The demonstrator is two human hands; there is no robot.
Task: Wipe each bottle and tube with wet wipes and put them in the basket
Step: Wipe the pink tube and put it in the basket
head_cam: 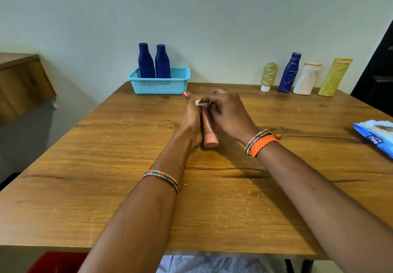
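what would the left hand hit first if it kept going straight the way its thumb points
Probably the blue basket: the left hand points away across the table toward its right end. Depth is unclear, so it might pass just to the right of it.

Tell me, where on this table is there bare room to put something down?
The table is bare near its front edge and left of the hands, below the basket. The far right is crowded by four marked containers and the wipes pack.
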